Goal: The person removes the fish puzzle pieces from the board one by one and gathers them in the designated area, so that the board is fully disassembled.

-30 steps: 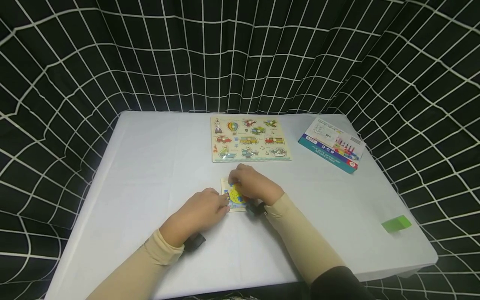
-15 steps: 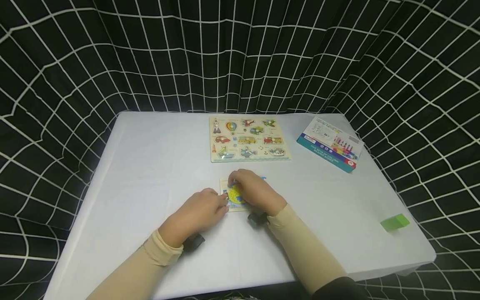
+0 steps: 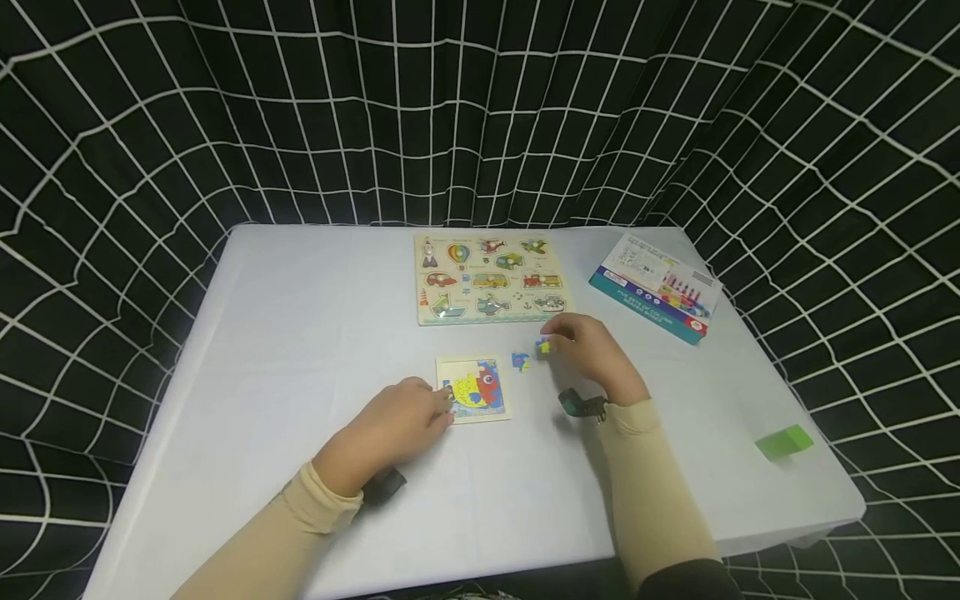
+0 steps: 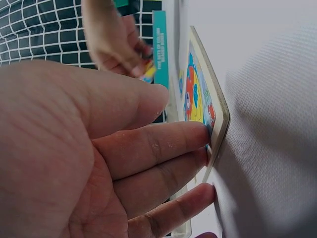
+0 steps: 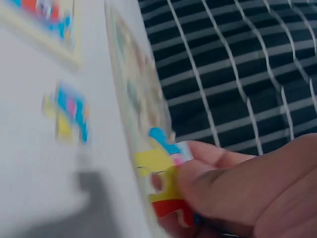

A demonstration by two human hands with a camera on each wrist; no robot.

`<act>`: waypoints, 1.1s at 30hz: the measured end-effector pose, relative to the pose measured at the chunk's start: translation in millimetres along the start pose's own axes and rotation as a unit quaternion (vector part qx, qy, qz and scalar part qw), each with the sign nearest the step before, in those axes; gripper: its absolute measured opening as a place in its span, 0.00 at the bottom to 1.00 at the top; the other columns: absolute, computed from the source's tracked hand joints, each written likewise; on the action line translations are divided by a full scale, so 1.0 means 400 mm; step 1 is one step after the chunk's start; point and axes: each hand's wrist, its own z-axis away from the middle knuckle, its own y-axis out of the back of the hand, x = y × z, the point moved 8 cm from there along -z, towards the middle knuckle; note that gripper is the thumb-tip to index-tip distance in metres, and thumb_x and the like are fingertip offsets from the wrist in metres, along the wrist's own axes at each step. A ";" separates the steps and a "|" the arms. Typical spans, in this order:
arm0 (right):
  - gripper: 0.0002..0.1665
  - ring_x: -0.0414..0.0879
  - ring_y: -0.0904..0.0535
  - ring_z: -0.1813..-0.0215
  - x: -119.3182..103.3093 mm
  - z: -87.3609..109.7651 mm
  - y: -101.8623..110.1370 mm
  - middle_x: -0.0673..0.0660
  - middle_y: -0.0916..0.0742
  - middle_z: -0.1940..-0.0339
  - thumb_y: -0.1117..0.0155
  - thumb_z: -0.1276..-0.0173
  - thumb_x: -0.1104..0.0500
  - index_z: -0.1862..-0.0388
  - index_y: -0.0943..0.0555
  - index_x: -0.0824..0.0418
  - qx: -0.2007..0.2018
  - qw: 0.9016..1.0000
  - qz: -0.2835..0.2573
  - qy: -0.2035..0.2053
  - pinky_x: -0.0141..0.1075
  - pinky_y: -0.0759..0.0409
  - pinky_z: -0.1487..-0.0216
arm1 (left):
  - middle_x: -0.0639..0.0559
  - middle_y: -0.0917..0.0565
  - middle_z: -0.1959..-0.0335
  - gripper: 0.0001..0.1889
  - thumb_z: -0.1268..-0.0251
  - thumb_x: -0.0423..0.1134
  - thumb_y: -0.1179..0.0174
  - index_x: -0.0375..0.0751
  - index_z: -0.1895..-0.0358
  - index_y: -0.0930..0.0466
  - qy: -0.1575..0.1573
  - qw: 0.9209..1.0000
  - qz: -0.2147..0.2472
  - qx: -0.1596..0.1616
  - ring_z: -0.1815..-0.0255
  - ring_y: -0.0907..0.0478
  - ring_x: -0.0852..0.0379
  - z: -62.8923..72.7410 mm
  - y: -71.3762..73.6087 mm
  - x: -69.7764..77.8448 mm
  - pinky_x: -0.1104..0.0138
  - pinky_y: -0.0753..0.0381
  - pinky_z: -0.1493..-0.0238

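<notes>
A small jigsaw puzzle [image 3: 474, 390] of a yellow and red fish in a pale wooden frame lies on the white table. My left hand [image 3: 401, 421] rests at its left edge, fingertips touching the frame [image 4: 220, 111] with the fingers extended. To the right of the puzzle, my right hand [image 3: 596, 354] pinches a puzzle piece [image 5: 166, 168] between thumb and fingers, raised above the table. Yellow, blue and red show on that piece. Between the puzzle and the right hand, a loose blue and yellow puzzle piece [image 3: 521, 361] lies on the cloth.
Behind the small puzzle lies a larger wooden peg board [image 3: 491, 279] with vehicle pictures. A teal and white box [image 3: 656, 287] stands at the back right. Near the right table edge is a green block [image 3: 783, 442]. A black grid curtain [image 3: 420, 108] surrounds the table.
My right hand has moved from over the puzzle to the right and now lifts a puzzle piece. The red fish head and a loose piece are uncovered. The left hand stays at the frame.
</notes>
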 end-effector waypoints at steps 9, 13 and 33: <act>0.12 0.57 0.19 0.41 0.081 -0.011 -0.045 0.61 0.11 0.41 0.39 0.17 0.60 0.44 0.11 0.59 -0.057 0.996 -0.008 -0.063 0.55 0.21 0.31 | 0.48 0.14 0.30 0.18 0.18 0.45 0.37 0.42 0.35 0.11 0.006 1.000 0.001 -0.004 0.29 0.19 0.43 0.001 -0.001 -0.008 0.48 0.21 0.27; 0.11 0.57 0.19 0.41 0.076 -0.013 -0.054 0.60 0.11 0.42 0.39 0.17 0.60 0.45 0.11 0.59 -0.051 0.997 0.000 -0.063 0.56 0.21 0.30 | 0.47 0.14 0.31 0.18 0.18 0.45 0.37 0.42 0.34 0.12 0.010 1.000 0.004 -0.004 0.29 0.19 0.43 0.001 0.000 -0.008 0.47 0.21 0.27; 0.06 0.57 0.21 0.45 0.033 -0.019 -0.062 0.61 0.15 0.47 0.36 0.19 0.63 0.49 0.14 0.61 0.013 0.999 0.033 -0.010 0.53 0.19 0.35 | 0.50 0.14 0.29 0.16 0.19 0.43 0.37 0.44 0.36 0.10 0.005 1.000 0.004 0.002 0.29 0.18 0.44 -0.002 -0.001 -0.008 0.48 0.20 0.28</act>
